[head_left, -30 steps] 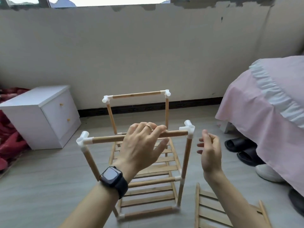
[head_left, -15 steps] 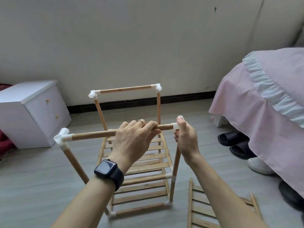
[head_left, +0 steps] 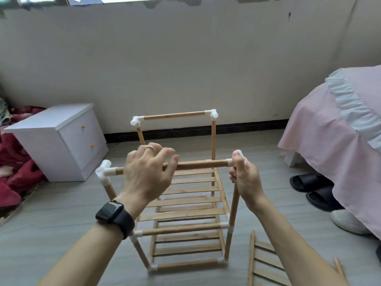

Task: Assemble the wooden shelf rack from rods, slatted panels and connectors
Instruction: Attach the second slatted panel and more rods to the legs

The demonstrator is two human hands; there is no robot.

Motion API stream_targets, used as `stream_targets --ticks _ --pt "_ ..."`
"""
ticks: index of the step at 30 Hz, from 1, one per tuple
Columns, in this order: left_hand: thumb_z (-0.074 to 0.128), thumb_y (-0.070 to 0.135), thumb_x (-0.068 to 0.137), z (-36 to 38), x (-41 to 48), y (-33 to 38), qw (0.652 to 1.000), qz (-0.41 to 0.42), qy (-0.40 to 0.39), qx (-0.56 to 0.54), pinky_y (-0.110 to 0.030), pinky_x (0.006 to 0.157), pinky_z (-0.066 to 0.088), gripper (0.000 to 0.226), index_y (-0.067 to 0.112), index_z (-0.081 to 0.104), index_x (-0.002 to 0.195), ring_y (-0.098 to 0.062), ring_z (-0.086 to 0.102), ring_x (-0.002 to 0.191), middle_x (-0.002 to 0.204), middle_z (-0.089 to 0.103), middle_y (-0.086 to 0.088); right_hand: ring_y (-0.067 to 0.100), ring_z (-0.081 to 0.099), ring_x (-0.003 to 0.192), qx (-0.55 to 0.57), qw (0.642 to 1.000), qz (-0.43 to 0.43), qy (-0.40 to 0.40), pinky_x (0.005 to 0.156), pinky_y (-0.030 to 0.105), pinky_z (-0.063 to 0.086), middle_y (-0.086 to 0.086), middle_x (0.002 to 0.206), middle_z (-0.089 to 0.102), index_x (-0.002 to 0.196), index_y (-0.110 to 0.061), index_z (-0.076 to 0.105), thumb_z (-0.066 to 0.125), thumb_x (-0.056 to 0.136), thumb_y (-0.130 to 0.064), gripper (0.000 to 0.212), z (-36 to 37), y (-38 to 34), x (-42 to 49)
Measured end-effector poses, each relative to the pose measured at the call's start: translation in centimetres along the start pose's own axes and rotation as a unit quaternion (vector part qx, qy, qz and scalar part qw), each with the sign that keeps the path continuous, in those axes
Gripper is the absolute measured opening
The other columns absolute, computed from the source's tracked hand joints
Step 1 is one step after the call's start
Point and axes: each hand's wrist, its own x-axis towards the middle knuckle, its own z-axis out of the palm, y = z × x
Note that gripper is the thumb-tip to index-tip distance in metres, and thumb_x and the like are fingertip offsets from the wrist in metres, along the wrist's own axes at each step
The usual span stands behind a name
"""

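Observation:
The wooden shelf rack [head_left: 185, 205] stands upright on the floor, built of rods, white connectors and slatted panels on two lower levels. My left hand [head_left: 147, 175] lies over the near top rod [head_left: 198, 164], fingers curled loosely across it. My right hand [head_left: 244, 177] is closed around the near right white corner connector [head_left: 239, 154] and the top of the post under it. The near left connector [head_left: 104, 171] is bare. The far top rod [head_left: 174, 116] sits between two white connectors. A loose slatted panel [head_left: 266, 263] lies on the floor beside my right forearm.
A white two-drawer cabinet [head_left: 61, 139] stands at the left by the wall, red fabric [head_left: 12, 172] beside it. At the right is a bed with a pink cover [head_left: 338, 137], with black slippers [head_left: 313, 188] and a white shoe [head_left: 346, 221] under its edge.
My right hand came in from open air and closed on the near right corner connector. My left hand stayed on the near top rod. The view shifted slightly.

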Motion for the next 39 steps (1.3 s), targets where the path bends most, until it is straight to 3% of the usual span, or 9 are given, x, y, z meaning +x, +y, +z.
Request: stream_targets --ticks 3,5,7,9,10,12,14,27,39 --pt "0.045 0.047 0.094 -2.3 -1.3 -5.4 0.987 -0.151 0.033 0.032 -0.052 0.095 0.041 0.039 0.026 0.065 0.12 -0.03 0.049 0.118 0.122 0.058 -0.008 0.006 0.037 0.049 0.015 1.0 0.016 -0.006 0.051 0.02 0.037 -0.007 0.055 0.04 0.07 -0.019 0.047 0.042 0.107 -0.033 0.04 0.2 -0.2 0.3" --pt "0.051 0.042 0.097 -3.0 -2.0 -7.7 0.959 -0.278 0.014 -0.05 -0.05 0.096 0.041 0.035 0.023 0.061 0.125 -0.031 0.048 0.12 0.127 0.055 -0.011 0.007 0.037 0.049 0.013 1.0 0.022 0.0 0.05 0.021 0.037 -0.004 0.056 0.04 0.067 -0.018 0.047 0.043 0.107 -0.031 0.042 0.5 -0.1 0.5" --pt "0.052 0.036 0.1 -3.0 -2.2 -8.4 0.889 -0.377 -0.006 -0.26 -0.042 0.085 0.047 0.03 0.018 0.059 0.123 -0.028 0.059 0.104 0.121 0.061 -0.012 0.008 0.037 0.048 0.018 0.999 0.03 0.0 0.05 0.021 0.037 -0.003 0.057 0.04 0.065 -0.019 0.047 0.045 0.106 -0.03 0.042 0.6 0.0 0.7" --pt "0.046 0.032 0.103 -2.1 -2.6 -8.2 0.805 -0.401 0.006 -0.437 -0.038 0.069 0.049 0.027 0.011 0.059 0.113 -0.021 0.062 0.075 0.095 0.065 -0.009 0.009 0.037 0.049 0.016 0.999 0.034 -0.002 0.05 0.021 0.038 -0.003 0.057 0.04 0.067 -0.019 0.048 0.047 0.105 -0.034 0.041 0.5 0.1 1.0" --pt "0.046 0.03 0.102 -1.6 -2.8 -8.0 0.791 -0.394 0.031 -0.467 -0.037 0.064 0.048 0.025 0.01 0.06 0.106 -0.017 0.057 0.063 0.079 0.061 -0.004 0.01 0.037 0.049 0.011 0.999 0.036 0.0 0.051 0.022 0.038 -0.002 0.057 0.041 0.067 -0.019 0.048 0.047 0.105 -0.035 0.04 0.4 0.2 1.1" --pt "0.046 0.03 0.097 -0.9 -2.9 -7.7 0.792 -0.384 0.078 -0.469 -0.036 0.059 0.043 0.021 0.014 0.058 0.091 -0.013 0.045 0.054 0.063 0.048 0.004 0.011 0.038 0.05 -0.004 0.999 0.04 0.008 0.053 0.026 0.038 -0.002 0.058 0.041 0.069 -0.018 0.048 0.046 0.105 -0.032 0.039 0.2 0.3 1.4" --pt "0.045 0.027 0.099 -0.5 -2.9 -7.7 0.791 -0.384 0.093 -0.466 -0.034 0.056 0.04 0.02 0.016 0.056 0.087 -0.012 0.041 0.054 0.062 0.044 0.005 0.011 0.039 0.051 -0.023 0.999 0.044 0.009 0.055 0.027 0.039 -0.002 0.057 0.042 0.068 -0.017 0.048 0.046 0.104 -0.029 0.038 0.3 0.3 1.6" --pt "0.043 0.037 0.089 1.3 -2.7 -8.7 0.791 -0.367 0.114 -0.476 -0.033 0.052 0.037 0.022 0.018 0.054 0.084 -0.013 0.039 0.055 0.062 0.043 0.004 0.012 0.032 0.046 -0.047 0.998 0.04 0.017 0.046 0.026 0.034 -0.004 0.051 0.037 0.061 -0.021 0.043 0.043 0.1 -0.024 0.04 1.4 0.6 3.3" --pt "0.036 0.024 0.106 1.6 -3.5 -7.7 0.792 -0.351 0.168 -0.471 -0.026 0.044 0.035 0.031 0.013 0.052 0.083 -0.01 0.039 0.048 0.06 0.042 0.0 0.015 0.029 0.044 -0.006 0.998 0.034 0.047 0.044 0.027 0.028 0.002 0.051 0.033 0.046 -0.028 0.043 0.043 0.1 -0.022 0.054 1.6 0.8 3.5"
